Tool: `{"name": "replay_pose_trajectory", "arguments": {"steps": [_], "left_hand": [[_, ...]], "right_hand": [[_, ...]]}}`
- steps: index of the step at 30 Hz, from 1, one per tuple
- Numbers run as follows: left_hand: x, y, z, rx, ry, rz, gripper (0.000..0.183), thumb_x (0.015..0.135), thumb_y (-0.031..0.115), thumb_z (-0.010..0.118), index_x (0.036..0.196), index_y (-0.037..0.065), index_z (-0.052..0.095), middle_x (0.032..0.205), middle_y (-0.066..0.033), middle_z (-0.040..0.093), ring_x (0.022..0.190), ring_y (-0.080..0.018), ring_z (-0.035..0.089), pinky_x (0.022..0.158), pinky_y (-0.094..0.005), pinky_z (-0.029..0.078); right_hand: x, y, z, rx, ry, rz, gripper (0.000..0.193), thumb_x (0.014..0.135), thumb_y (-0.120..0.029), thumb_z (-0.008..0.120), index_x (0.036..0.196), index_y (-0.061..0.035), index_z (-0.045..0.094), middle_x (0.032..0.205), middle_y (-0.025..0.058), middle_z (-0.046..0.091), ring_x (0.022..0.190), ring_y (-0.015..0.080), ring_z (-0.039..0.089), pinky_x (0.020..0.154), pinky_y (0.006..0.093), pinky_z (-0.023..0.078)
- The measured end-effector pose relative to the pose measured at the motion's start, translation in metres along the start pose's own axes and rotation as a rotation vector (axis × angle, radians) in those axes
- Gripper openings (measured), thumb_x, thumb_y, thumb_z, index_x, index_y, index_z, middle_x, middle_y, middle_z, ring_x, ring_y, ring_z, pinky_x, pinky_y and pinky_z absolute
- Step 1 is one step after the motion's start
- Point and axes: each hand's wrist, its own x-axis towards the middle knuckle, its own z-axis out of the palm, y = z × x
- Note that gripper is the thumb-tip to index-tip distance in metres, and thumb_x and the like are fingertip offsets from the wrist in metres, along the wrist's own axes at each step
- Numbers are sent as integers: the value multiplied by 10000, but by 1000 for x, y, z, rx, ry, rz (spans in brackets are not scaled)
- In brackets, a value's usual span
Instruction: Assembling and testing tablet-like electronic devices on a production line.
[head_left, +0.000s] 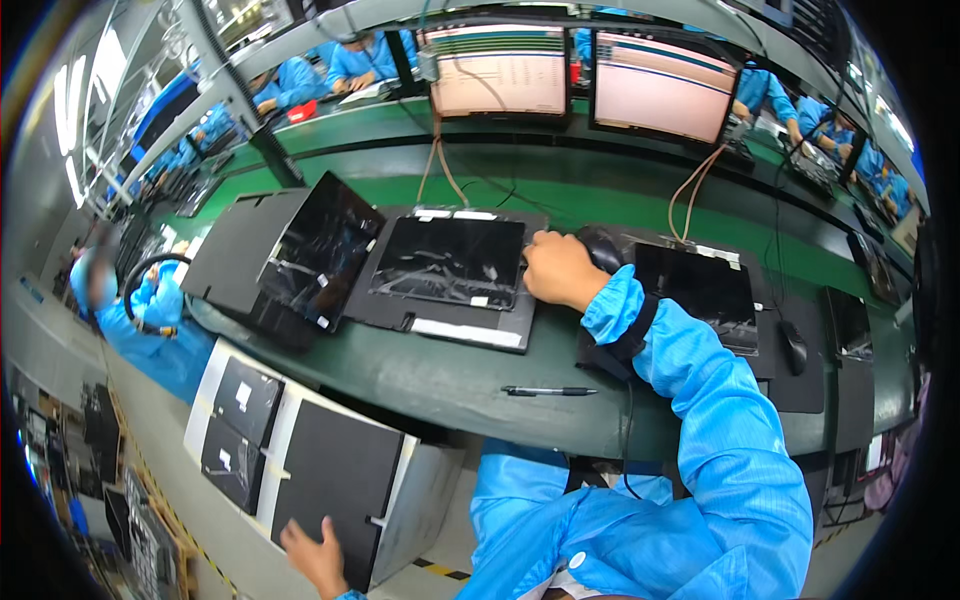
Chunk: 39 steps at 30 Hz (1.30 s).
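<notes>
My right hand (565, 270) curls at the screen (450, 262), seemingly steadying it, pinch unclear; my left hand (315, 555) is spread near the black board (335, 470).

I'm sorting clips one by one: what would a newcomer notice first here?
Probably the bright blue sleeve at right, leading to the right hand at the right edge of the middle dark-screened device. Next, two lit monitors along the back. At lower left, the left hand, fingers apart, is by a large black panel.
</notes>
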Motion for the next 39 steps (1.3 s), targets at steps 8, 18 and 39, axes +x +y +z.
{"name": "replay_pose_trajectory", "arguments": {"steps": [8, 18, 39], "left_hand": [[25, 343, -8, -411, 215, 1270, 841, 788, 222, 798, 1515, 29, 421, 1574, -256, 364, 1485, -439, 320, 1209, -623, 200], [78, 366, 10, -841, 502, 1337, 345, 828, -11, 723, 1171, 13, 720, 1146, -167, 741, 1044, -318, 733, 962, -434, 564], [143, -35, 105, -1659, -632, -355, 371, 967, 192, 679, 1251, -36, 615, 1175, -167, 697, 1045, -326, 690, 929, -452, 564]], "right_hand": [[2, 16, -6, 355, 109, -87, 265, 842, -277, 670, 935, -36, 728, 939, 190, 708, 913, 377, 690, 801, 493, 545], [-22, 22, -76, 273, 574, -262, 616, 809, -465, 760, 1253, -50, 661, 1173, 215, 645, 1119, 388, 606, 973, 489, 473], [-65, 70, -2, 276, 320, 70, 467, 932, -265, 659, 1327, -24, 598, 1365, 261, 528, 1204, 441, 567, 1043, 497, 452]]}}
